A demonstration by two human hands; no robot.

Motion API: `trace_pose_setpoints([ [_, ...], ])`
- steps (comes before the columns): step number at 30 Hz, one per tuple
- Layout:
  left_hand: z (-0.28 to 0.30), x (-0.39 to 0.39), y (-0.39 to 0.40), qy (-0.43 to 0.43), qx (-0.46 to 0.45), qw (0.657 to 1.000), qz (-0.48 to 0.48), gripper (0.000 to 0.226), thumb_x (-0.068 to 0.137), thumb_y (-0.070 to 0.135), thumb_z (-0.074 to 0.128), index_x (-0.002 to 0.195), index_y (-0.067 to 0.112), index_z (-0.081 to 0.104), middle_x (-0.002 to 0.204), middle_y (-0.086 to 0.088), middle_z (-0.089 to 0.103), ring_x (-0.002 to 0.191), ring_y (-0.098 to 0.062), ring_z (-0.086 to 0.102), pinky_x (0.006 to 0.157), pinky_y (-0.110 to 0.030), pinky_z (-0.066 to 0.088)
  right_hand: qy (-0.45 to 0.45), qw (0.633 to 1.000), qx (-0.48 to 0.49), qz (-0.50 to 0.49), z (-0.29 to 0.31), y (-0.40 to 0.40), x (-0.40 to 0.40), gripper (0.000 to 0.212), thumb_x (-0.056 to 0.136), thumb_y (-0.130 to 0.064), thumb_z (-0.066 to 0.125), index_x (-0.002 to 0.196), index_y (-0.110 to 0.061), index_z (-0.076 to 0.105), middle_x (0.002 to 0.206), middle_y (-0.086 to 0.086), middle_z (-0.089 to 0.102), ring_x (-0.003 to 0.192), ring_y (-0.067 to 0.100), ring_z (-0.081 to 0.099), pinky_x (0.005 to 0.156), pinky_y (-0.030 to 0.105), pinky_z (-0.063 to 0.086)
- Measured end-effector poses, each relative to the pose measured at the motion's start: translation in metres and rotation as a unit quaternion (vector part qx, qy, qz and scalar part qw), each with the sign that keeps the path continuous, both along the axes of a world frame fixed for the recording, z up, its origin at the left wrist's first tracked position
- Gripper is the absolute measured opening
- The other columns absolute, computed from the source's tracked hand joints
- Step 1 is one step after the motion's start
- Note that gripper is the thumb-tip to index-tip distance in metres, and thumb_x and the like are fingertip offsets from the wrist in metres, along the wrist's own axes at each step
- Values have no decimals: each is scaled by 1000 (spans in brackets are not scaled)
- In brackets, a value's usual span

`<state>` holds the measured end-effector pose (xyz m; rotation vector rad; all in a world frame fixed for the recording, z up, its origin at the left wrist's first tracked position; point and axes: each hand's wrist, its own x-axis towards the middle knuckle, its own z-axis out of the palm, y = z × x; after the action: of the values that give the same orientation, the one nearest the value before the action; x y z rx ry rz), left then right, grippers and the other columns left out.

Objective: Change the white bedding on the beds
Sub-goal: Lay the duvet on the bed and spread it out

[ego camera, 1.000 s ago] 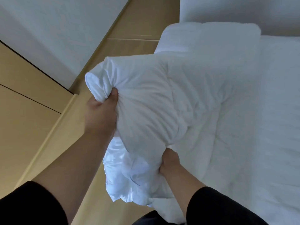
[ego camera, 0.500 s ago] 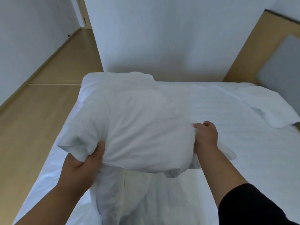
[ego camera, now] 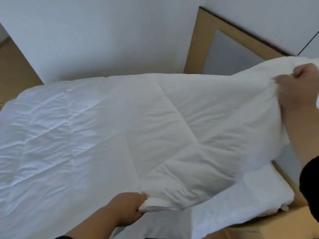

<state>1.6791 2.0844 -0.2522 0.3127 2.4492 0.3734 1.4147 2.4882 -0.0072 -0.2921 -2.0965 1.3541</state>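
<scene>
Here, left hand (ego camera: 128, 207) curled tight round the near corner of the white duvet (ego camera: 155, 128), thumb and fingers pinching a folded thickness of the edge. Right hand (ego camera: 293, 87) raised at far right, fingers bunched into the far corner and lifting it clear of the bed (ego camera: 250, 202). Between the two, quilted panels hanging in a soft slope; leftward, the rest spread flat and wrinkled over the mattress. Likely light for its bulk, limp, slightly slippery in the cloth, no stiffness to push against. Best taken at corners or along the stitched hem, with a gathered fistful rather than fingertips. Beyond, a wooden headboard (ego camera: 203, 40) at far right and a pale wall (ego camera: 103, 37) behind.
</scene>
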Motion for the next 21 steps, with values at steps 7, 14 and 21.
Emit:
trace_pose_setpoints([
  [7, -46, -19, 17, -82, -37, 991, 94, 35, 97, 45, 52, 127, 27, 51, 126, 4, 55, 105, -14, 56, 92, -29, 46, -545, 823, 152, 56, -237, 82, 64, 43, 89, -30, 70, 129, -24, 57, 136, 18, 54, 118, 40, 56, 90, 43, 52],
  [14, -48, -12, -8, -81, -19, 980, 180, 25, 98, 40, 51, 118, 27, 56, 106, 11, 55, 96, -12, 57, 86, -26, 47, -621, 733, 153, 232, -288, 3, 100, 49, 99, -24, 61, 144, -7, 51, 151, 12, 45, 139, 31, 42, 115, 42, 35],
  [21, -27, 60, -68, -56, -3, 938, 343, 22, 99, 39, 49, 116, 28, 56, 109, 10, 58, 98, -12, 57, 84, -25, 45, -540, 756, 185, 322, -284, -122, 90, 36, 95, -25, 63, 130, -13, 60, 127, 6, 58, 116, 27, 54, 95, 37, 44],
])
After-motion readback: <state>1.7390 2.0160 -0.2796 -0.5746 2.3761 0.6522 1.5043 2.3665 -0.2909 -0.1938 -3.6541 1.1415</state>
